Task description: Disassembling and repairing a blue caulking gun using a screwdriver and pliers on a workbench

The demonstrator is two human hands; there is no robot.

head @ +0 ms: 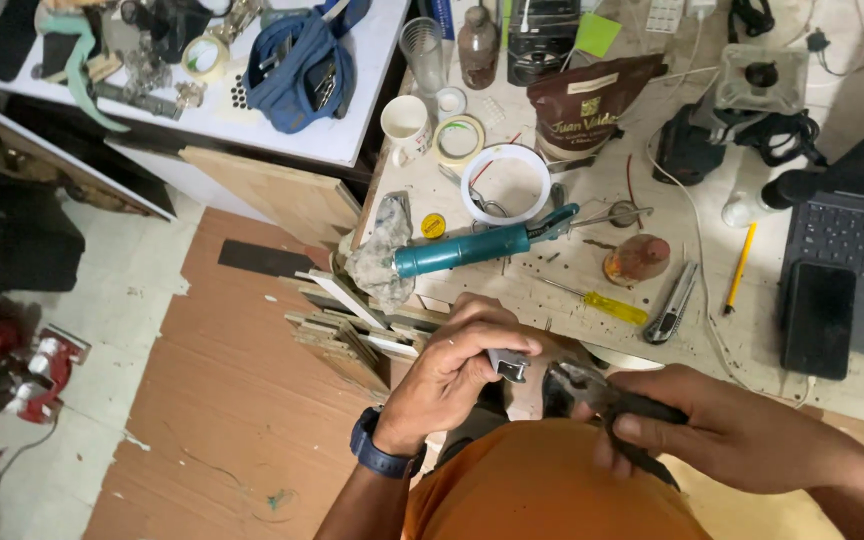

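Left hand: the left hand pinches a small grey metal fitting between thumb and fingertips, held just above the lap.
Right hand: the right hand is wrapped round the black handles of pliers, whose head points at the fitting without yet touching it.
Progress: by appearance, tool and part are both in hand and brought together; the gripping itself looks not yet done.
Containers beyond the hands: a white cup, contents hidden; a clear glass, seemingly empty; a brown bottle; a brown pouch, closed.
Nearest the hands: a teal tool and a yellow screwdriver on the bench.
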